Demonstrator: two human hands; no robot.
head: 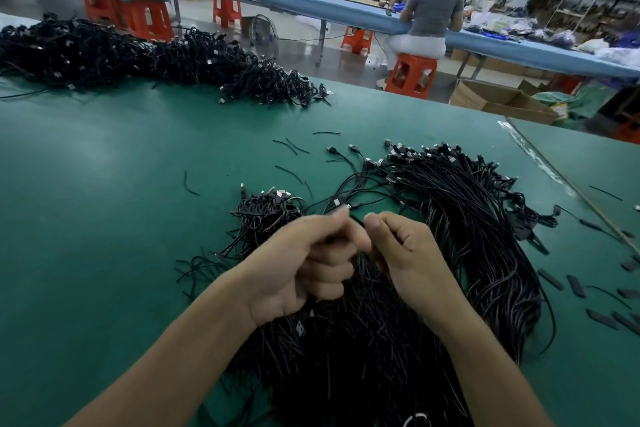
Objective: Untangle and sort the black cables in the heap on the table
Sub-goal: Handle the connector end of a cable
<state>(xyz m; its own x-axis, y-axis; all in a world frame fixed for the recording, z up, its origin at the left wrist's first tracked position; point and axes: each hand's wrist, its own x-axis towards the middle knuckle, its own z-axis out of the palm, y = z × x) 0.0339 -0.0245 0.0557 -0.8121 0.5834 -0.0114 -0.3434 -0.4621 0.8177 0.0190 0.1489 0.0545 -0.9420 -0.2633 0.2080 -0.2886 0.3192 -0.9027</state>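
The left hand (304, 267) and right hand (408, 253) were curled, probably pinching black cables (363, 357). A hard tug could make knots tighter.

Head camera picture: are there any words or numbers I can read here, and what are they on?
No text can be read anywhere.
Pale marks on the cable plugs: too small and blurred to read.
Cardboard box: no print shows.
Far shelves and machines: too blurred to tell.

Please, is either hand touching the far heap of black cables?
No, the left hand and right hand are over the near black cable heap.
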